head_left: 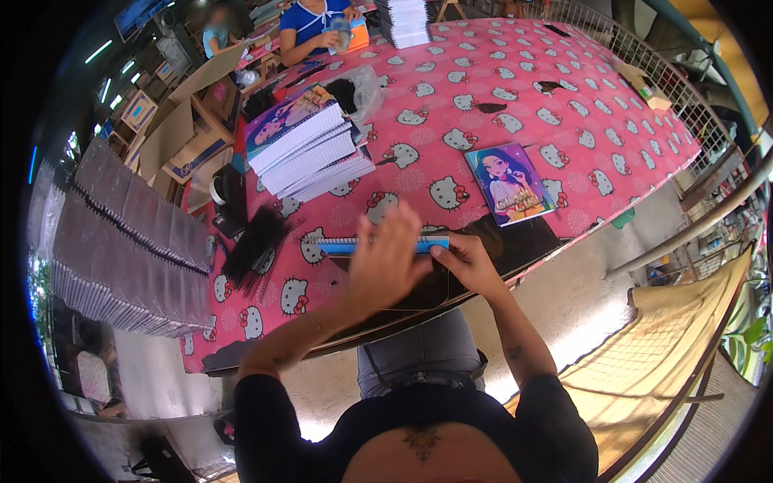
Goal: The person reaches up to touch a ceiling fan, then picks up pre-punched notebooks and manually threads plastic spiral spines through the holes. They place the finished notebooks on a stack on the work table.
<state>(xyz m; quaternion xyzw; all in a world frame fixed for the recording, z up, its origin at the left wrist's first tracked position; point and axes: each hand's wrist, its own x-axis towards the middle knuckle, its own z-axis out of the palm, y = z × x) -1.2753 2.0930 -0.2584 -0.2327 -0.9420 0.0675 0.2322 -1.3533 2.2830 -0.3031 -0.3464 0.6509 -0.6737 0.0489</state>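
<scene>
A blue-edged notebook [340,249] stands on its edge near the front of the table, with a black spiral coil along its top. My right hand [473,264] grips its right end, thumb on the near side. Over the middle of the coil lies my left hand [385,258], blurred by motion, its fingers stretched out. The coil's loose left end sticks out past the notebook. Right of my hands a notebook with an illustrated cover [512,183] lies flat. A stack of notebooks [310,153] sits farther left, beside a bundle of black spiral coils [259,241].
Tall stacks of dark notebooks [129,233] fill the left side, near open cardboard boxes [197,121]. A clear plastic bag [366,92] lies behind the notebook stack. Across the pink patterned table [435,153], a person in blue [302,32] works beside a tall paper stack [405,22].
</scene>
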